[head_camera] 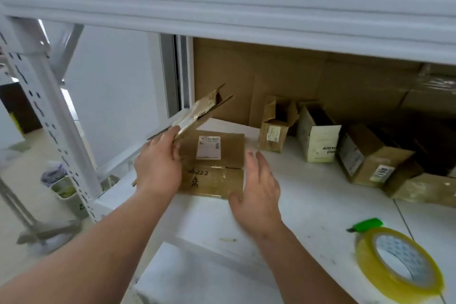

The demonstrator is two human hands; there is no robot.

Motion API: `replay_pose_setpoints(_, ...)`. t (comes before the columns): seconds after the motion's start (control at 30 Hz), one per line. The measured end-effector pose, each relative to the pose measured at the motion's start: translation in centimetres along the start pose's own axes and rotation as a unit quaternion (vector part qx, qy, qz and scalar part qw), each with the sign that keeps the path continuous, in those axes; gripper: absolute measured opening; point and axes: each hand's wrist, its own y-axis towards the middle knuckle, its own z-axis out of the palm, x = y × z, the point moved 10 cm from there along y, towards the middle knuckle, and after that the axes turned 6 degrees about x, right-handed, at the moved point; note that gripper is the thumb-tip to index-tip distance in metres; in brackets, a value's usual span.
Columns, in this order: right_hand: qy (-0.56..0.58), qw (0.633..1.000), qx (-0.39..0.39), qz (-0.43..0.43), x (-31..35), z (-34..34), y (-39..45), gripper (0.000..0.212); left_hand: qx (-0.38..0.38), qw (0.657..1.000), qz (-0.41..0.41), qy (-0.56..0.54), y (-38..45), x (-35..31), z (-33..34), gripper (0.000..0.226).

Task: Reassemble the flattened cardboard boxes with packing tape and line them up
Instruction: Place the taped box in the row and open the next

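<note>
Key relation: the flat box (217,168) lies on the shelf (308,205) straight ahead of me, between my 2 hands; its long axis runs away from me toward the back of the shelf. Both hands are at its edges, so neither has far to go.
Left hand (158,163): fingers curled round a raised flap (195,113) at the box's far left; the flap tilts up and away to the right. Whether that flap belongs to this box or to another flat piece, I cannot tell.
Right hand (257,187): fingers straight and together, holding nothing, edge-on just beside the box's right side; touching or a hair off, I cannot tell.
Box look: brown, worn card, pressed flat; 1 white label (208,147) on the far half, black handwriting "222" on the near half, shiny old tape over the near part and along the flap.
Tape (399,261): yellowish roll lying near the front right, well apart from the box, nearer my right hand. A green cutter (365,225) lies just behind it.
Done boxes (318,140): several small ones stand open along the back right, in a loose row.
Next, as I judge: push in from the right while the left lifts, so the box opens into a sleeve.
</note>
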Motion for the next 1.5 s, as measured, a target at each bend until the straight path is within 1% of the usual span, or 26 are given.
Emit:
replay_pose_setpoints(0.1,0.069,0.997,-0.019,0.039,-0.7,-0.3,-0.8,0.093,-0.007,0.996,0.03,-0.087,-0.7,-0.9,-1.1,0.038)
replay_pose_setpoints(0.2,0.126,0.988,-0.052,0.077,-2.0,-1.3,-1.5,0.089,0.014,0.978,0.018,-0.208,-1.8,-2.0,-1.7,0.03)
replay_pose_setpoints(0.27,0.171,0.976,-0.08,0.106,-3.5,-2.6,-2.0,0.085,0.047,0.949,-0.025,-0.311,-2.4,-2.0,-1.4,0.022)
replay_pose_setpoints(0.33,0.226,0.958,-0.104,0.141,-5.3,-4.1,-2.7,0.081,0.097,0.901,-0.079,-0.414,-2.9,-1.5,-0.3,0.017)
replay_pose_setpoints(0.37,0.252,0.948,-0.116,0.157,-6.2,-4.8,-3.0,0.08,0.122,0.881,-0.099,-0.447,-3.4,-1.5,0.4,0.018)
replay_pose_setpoints(0.43,0.309,0.924,-0.144,0.176,-8.1,-6.3,-3.8,0.079,0.161,0.86,-0.118,-0.47,-4.4,-1.7,1.7,0.022)
replay_pose_setpoints(0.5,0.381,0.892,-0.159,0.183,-9.6,-7.4,-4.7,0.076,0.183,0.851,-0.135,-0.474,-5.7,-2.1,3.0,0.027)
replay_pose_setpoints(0.57,0.449,0.861,-0.142,0.19,-10.6,-7.8,-5.3,0.072,0.2,0.842,-0.147,-0.48,-6.9,-2.7,4.3,0.031)
replay_pose_setpoints(0.63,0.482,0.849,-0.117,0.181,-11.0,-8.5,-6.1,0.067,0.206,0.841,-0.151,-0.478,-7.8,-3.4,5.4,0.035)
replay_pose_setpoints(0.73,0.472,0.863,-0.105,0.146,-11.5,-10.3,-7.4,0.06,0.177,0.868,-0.14,-0.443,-8.7,-4.5,6.0,0.036)
replay_pose_setpoints(0.83,0.445,0.882,-0.101,0.115,-11.9,-11.8,-8.8,0.059,0.158,0.882,-0.127,-0.426,-9.2,-5.7,6.7,0.048)
replay_pose_setpoints(0.93,0.424,0.896,-0.076,0.105,-12.5,-12.1,-9.5,0.07,0.153,0.868,-0.134,-0.452,-10.1,-7.2,6.9,0.056)
replay_pose_setpoints(1.0,0.407,0.906,-0.064,0.092,-12.6,-12.3,-9.8,0.07,0.138,0.84,-0.15,-0.503,-10.6,-7.9,6.6,0.057)
replay_pose_setpoints(1.03,0.397,0.912,-0.057,0.085,-12.6,-12.4,-9.9,0.066,0.128,0.827,-0.151,-0.526,-10.7,-8.0,6.4,0.053)
replay_pose_setpoints(1.07,0.389,0.917,-0.05,0.078,-12.5,-12.5,-10.1,0.059,0.125,0.821,-0.139,-0.539,-10.8,-8.6,6.0,0.046)
replay_pose_setpoints(1.1,0.384,0.919,-0.044,0.071,-12.4,-12.6,-10.2,0.05,0.132,0.826,-0.121,-0.534,-10.7,-9.0,5.7,0.041)
replay_pose_setpoints(1.13,0.381,0.921,-0.041,0.068,-12.3,-12.7,-10.4,0.044,0.146,0.837,-0.1,-0.517,-10.8,-9.8,5.4,0.042)
replay_pose_setpoints(1.2,0.372,0.925,-0.045,0.067,-12.3,-13.1,-10.8,0.041,0.164,0.85,-0.088,-0.493,-11.0,-10.7,5.3,0.06)
replay_pose_setpoints(1.27,0.341,0.936,-0.053,0.062,-12.2,-13.3,-11.0,0.046,0.157,0.852,-0.114,-0.487,-11.3,-10.5,5.4,0.077)
replay_pose_setpoints(1.33,0.283,0.956,-0.054,0.05,-11.9,-13.3,-10.9,0.058,0.144,0.854,-0.164,-0.472,-11.6,-9.6,5.5,0.094)
replay_pose_setpoints(1.4,0.24,0.968,-0.044,0.053,-11.9,-12.9,-10.6,0.072,0.159,0.846,-0.19,-0.472,-11.9,-9.5,6.0,0.11)
replay_pose_setpoints(1.43,0.239,0.968,-0.041,0.056,-11.8,-12.8,-10.6,0.074,0.173,0.84,-0.187,-0.479,-12.0,-9.9,6.1,0.108)
replay_pose_setpoints(1.47,0.241,0.968,-0.044,0.056,-11.7,-12.8,-10.6,0.075,0.185,0.836,-0.173,-0.487,-12.0,-10.7,6.0,0.097)
replay_pose_setpoints(1.5,0.239,0.968,-0.047,0.053,-11.4,-13.0,-10.7,0.075,0.186,0.836,-0.162,-0.491,-11.9,-11.2,5.7,0.079)
